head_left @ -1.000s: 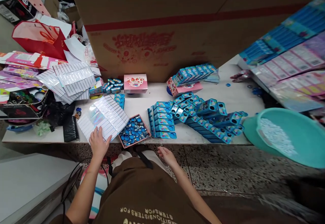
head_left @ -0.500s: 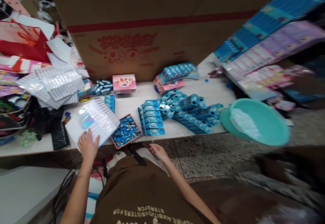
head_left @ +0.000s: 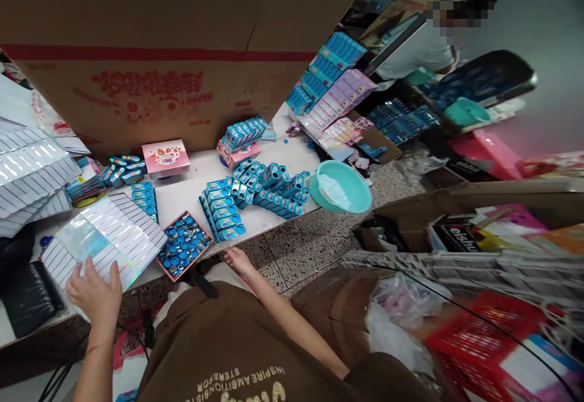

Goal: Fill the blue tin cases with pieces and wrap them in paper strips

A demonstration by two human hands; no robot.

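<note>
My left hand (head_left: pixel 97 289) lies with fingers spread on a shiny silver-white sheet (head_left: pixel 116 225) of narrow strips. The sheet rests on the white table, its right corner against a shallow pink box (head_left: pixel 185 245) full of small blue and silver round pieces. My right hand (head_left: pixel 238 262) is at the table's front edge, right of that box, with thumb and fingertips drawn together. Anything between them is too small or hidden to make out. Just beyond it stand stacked small blue boxes (head_left: pixel 223 210), with more blue boxes (head_left: pixel 278 192) to their right.
A large brown carton (head_left: pixel 159 95) walls off the back. A pink box (head_left: pixel 165 157) stands before it. To the right is a teal basin (head_left: pixel 362 192) holding white pieces. More sheets (head_left: pixel 31 168) lie left. A red crate (head_left: pixel 483 323) sits lower right, and a person (head_left: pixel 417 55) is far right.
The view has swung to the right, bringing the person and the red crate into sight. My left hand stays on the sheet, and my right hand stays by the table edge.
</note>
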